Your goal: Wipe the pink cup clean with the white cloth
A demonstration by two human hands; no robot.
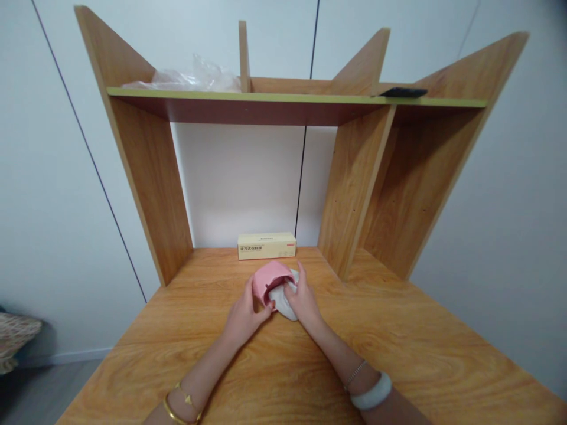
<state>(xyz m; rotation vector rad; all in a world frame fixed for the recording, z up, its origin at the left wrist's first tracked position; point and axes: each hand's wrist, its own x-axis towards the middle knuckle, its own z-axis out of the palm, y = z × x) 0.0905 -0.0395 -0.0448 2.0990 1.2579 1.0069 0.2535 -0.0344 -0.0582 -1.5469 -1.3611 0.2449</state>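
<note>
Both my hands meet at the middle of the wooden desk (398,342). My left hand (245,313) grips a small pink pouch-like item (270,277) from the left, thumb at its opening. My right hand (302,298) is closed on a white cloth-like piece (282,302) that sits at or partly inside the pink item's opening. Whether the white piece is going in or coming out cannot be told. Gold bangles circle my left wrist; a white bangle and a thin chain are on my right.
A long cream box (266,245) with a red label lies against the wall behind my hands. Wooden uprights (349,195) carry a shelf (292,99) overhead, holding a crumpled clear plastic bag (195,77) at left and a dark flat object (403,92) at right.
</note>
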